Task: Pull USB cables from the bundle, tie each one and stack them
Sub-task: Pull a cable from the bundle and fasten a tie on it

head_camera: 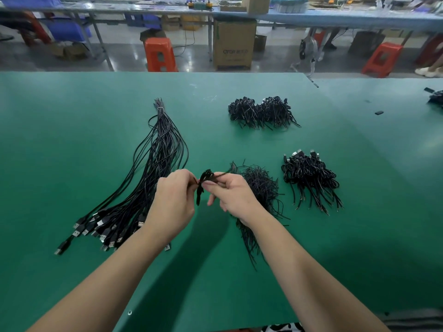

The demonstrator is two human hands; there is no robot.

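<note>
both hands are raised just above the middle of the green table [72, 130], working one coiled usb cable [202, 185] between them. the left hand [173, 200] has its fingers curled round the folded coil, and the right hand [231, 194] pinches it from the other side with thumb and fingers closed on the wire, so each grip is clamped on the same cable. this looks like the tying step: the coil is gathered and a loose end seems to be going round it, though the wrap itself is too small to make out. the untied bundle [143, 178] lies toward the left side, fanned out with its plugs pointing at the near edge and a band at its far tip. a heap of loose black strands [261, 188] sits just behind the right hand, a stack of tied cables [309, 176] lies toward the right edge, and a larger pile [260, 112] lies toward the far edge. the next move likely calls for cinching the wrap tight without letting the coil spring open, then laying it on the right-hand stack.
</note>
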